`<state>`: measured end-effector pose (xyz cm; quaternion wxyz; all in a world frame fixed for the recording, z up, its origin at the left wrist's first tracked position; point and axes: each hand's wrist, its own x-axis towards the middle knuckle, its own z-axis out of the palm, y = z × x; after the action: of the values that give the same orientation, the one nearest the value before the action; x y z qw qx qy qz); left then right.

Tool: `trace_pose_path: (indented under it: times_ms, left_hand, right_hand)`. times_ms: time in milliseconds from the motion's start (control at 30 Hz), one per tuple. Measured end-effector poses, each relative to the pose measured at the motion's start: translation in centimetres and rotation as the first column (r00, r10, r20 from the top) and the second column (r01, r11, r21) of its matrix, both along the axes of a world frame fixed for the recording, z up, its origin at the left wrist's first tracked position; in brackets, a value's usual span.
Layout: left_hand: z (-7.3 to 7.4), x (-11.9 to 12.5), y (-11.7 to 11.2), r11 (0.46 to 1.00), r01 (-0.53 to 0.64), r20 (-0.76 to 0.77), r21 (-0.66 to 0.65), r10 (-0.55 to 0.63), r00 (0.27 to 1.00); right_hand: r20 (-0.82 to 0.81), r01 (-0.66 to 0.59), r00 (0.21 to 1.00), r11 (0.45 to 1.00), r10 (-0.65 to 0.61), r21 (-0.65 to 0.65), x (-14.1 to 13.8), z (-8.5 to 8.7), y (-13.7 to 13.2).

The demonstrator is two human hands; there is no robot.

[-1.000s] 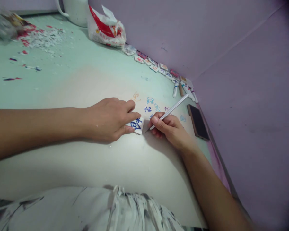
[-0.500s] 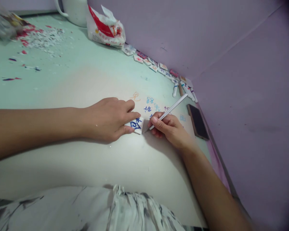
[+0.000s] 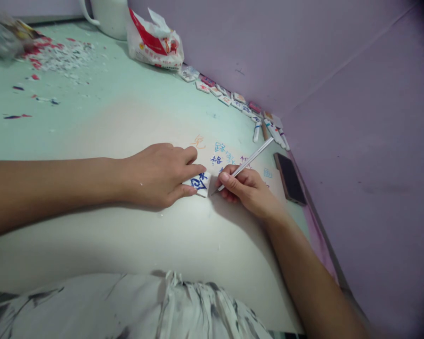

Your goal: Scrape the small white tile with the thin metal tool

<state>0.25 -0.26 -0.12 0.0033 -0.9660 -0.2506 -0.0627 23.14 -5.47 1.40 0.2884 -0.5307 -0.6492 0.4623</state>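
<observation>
My left hand [image 3: 159, 175] lies on the pale green table [image 3: 109, 117] and pinches a small white block with blue markings [image 3: 199, 183] between thumb and fingers. Just right of it, my right hand [image 3: 249, 188] is closed round a thin silver tool [image 3: 245, 165], held like a pen. The tool's tip rests at the block's right edge. Small coloured characters [image 3: 219, 153] are marked on the table just beyond both hands.
A dark phone [image 3: 289, 178] lies flat by the purple wall. Several small tiles [image 3: 229, 98] and markers [image 3: 273, 132] line the wall's foot. A red-and-white bag [image 3: 155, 42] and a white jug [image 3: 109, 16] stand at the back. Scraps [image 3: 56, 54] litter the far left.
</observation>
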Motion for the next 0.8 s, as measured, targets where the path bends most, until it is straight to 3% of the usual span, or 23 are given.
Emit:
trace_pose_path:
  times_ms: [800]
  left_hand:
    - [0.29, -0.05, -0.07, 0.999, -0.004, 0.006, -0.037, 0.005, 1.0]
  right_hand:
    - [0.043, -0.02, 0.999, 1.0, 0.019, 0.01, 0.11, 0.05, 0.0]
